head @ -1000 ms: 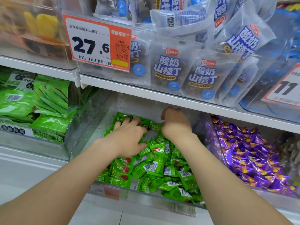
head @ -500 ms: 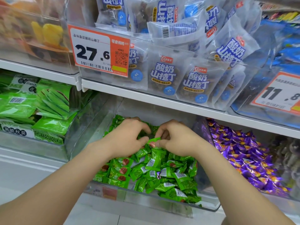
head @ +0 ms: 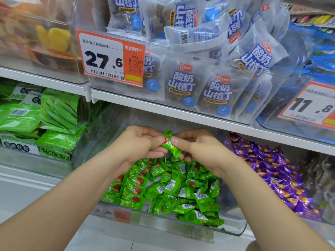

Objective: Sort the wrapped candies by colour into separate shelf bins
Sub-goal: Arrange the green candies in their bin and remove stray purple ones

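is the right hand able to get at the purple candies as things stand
Probably yes: the purple candies lie uncovered just right of the right hand, though its fingers and the left hand pinch a green candy.

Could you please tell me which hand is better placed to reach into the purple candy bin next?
Right, probably. The right hand is beside the purple candies, right of the green-candy bin; the left hand would have to cross over. Both pinch one green candy, so it must release first.
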A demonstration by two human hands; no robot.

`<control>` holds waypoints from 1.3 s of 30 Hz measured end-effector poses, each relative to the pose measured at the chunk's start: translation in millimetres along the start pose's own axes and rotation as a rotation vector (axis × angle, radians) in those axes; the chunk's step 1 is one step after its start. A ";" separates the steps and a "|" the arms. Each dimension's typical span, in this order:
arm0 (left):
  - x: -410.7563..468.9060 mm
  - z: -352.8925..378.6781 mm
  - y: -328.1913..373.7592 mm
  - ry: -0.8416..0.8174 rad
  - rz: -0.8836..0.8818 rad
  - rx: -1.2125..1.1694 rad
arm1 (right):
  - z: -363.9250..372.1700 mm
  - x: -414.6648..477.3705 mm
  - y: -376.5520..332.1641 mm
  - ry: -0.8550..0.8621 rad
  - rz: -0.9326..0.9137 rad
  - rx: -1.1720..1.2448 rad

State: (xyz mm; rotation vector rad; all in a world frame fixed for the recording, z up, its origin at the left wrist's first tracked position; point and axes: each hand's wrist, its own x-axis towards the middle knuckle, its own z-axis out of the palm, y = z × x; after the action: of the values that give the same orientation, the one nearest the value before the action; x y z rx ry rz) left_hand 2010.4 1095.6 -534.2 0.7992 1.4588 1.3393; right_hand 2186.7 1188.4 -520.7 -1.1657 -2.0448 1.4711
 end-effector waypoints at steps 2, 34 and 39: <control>5.5 -1.6 -3.0 0.057 0.061 0.118 | 1.6 7.0 0.9 0.036 0.021 -0.043; 15.9 -14.8 -25.5 0.023 0.271 1.414 | 28.4 70.7 25.8 0.203 0.078 -0.884; 14.4 -14.6 -25.6 0.016 0.296 1.405 | 22.6 54.8 29.9 0.058 0.149 -1.000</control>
State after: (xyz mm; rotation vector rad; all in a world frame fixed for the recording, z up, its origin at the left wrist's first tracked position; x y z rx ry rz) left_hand 1995.6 1099.3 -563.3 1.9049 2.2932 0.2900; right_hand 2150.8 1221.4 -565.8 -1.6759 -2.7651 0.3600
